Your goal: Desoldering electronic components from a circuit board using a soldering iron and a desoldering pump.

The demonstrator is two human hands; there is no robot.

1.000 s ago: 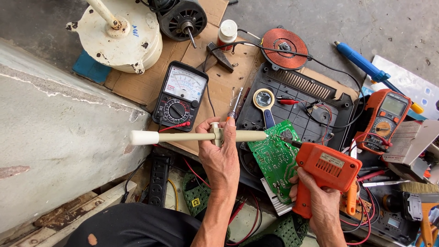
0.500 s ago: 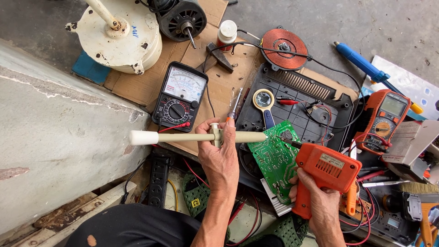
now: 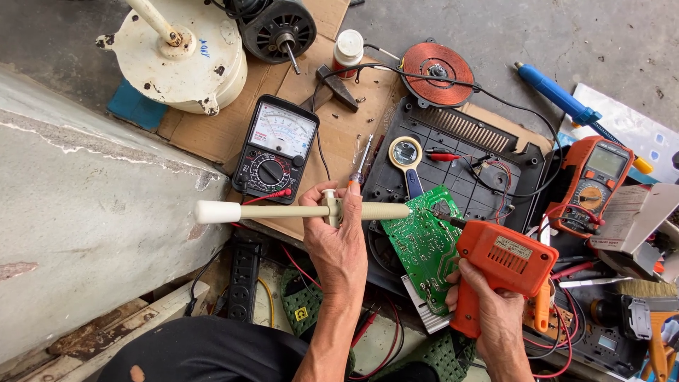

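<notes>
Where the grey concrete slab fills the left side, a white fan motor housing stands far behind it on brown cardboard, with a black motor just beside it. Near the middle, an analog multimeter with a black dial lies on the cardboard. The left hand is closed around a cream desoldering pump, which lies level, its white plunger knob pointing left and its tip at the upper edge of a green circuit board. This board rests tilted on a black plastic case, where a small yellow magnifier also lies. Far behind the case sits a copper coil. To the right, the right hand grips the handle of an orange soldering gun, and its nose touches the board close to the pump tip. On the far right, an orange digital multimeter lies near a blue tool.
</notes>
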